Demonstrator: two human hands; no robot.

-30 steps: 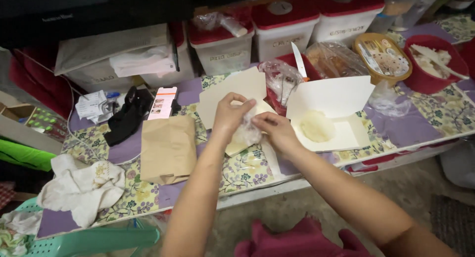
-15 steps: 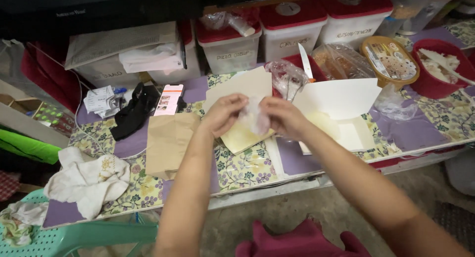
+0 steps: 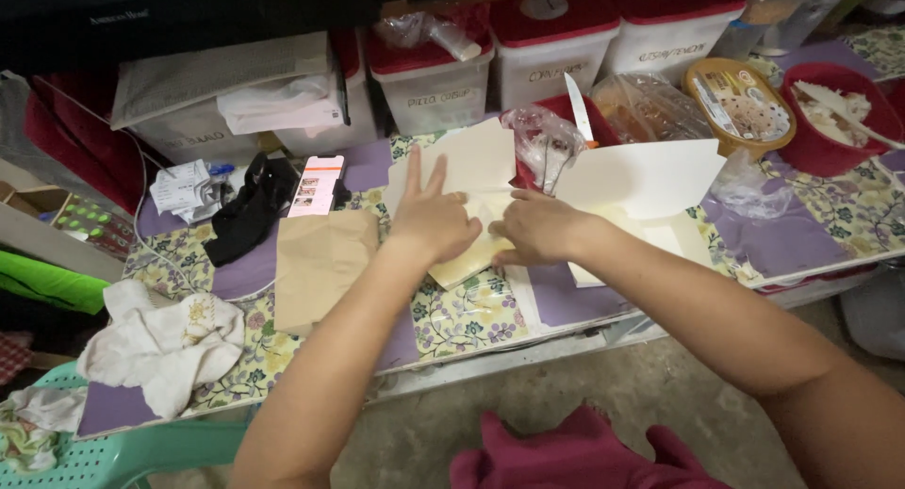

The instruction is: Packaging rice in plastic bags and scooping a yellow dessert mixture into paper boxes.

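I see a cream paper sheet (image 3: 471, 253) lying flat on the table (image 3: 471, 310), near its front edge. My left hand (image 3: 432, 220) presses down on it, palm flat, two fingers spread apart, gripping nothing. My right hand (image 3: 537, 230) rests on the sheet's right edge, fingers curled together; whether it pinches the paper I cannot tell. Just right sits an open white box (image 3: 650, 192). Left lies a brown paper bag (image 3: 320, 268), then a black cloth (image 3: 250, 216). A knife (image 3: 577, 107) stands behind.
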